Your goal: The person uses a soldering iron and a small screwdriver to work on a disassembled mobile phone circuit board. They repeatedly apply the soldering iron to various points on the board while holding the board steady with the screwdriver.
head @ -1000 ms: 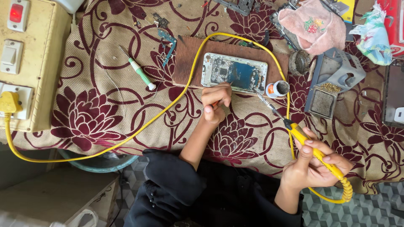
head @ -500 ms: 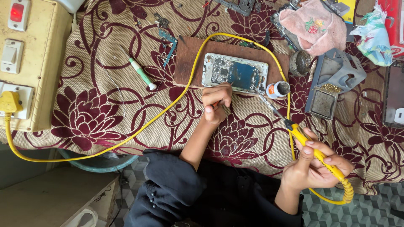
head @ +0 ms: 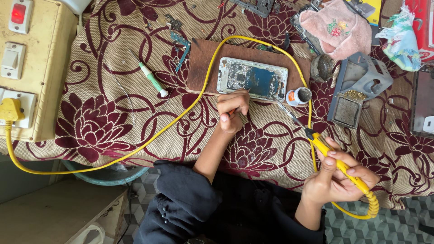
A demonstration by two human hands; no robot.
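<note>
Soldering iron (head: pixel 337 166); where was it?
In the right hand (head: pixel 337 183), fingers wrapped round its yellow handle; tip beside the small jar (head: pixel 299 96); the left hand (head: pixel 233 108) pinched a thin red tool at the opened phone (head: pixel 253 81) on the worktop (head: pixel 90 126).
Anything shifted?
Hardly; both hands had stayed put; the work seemingly held mid-step.
Containers?
Jar dark inside; the grey stand (head: pixel 361 86) held brass wool.
</note>
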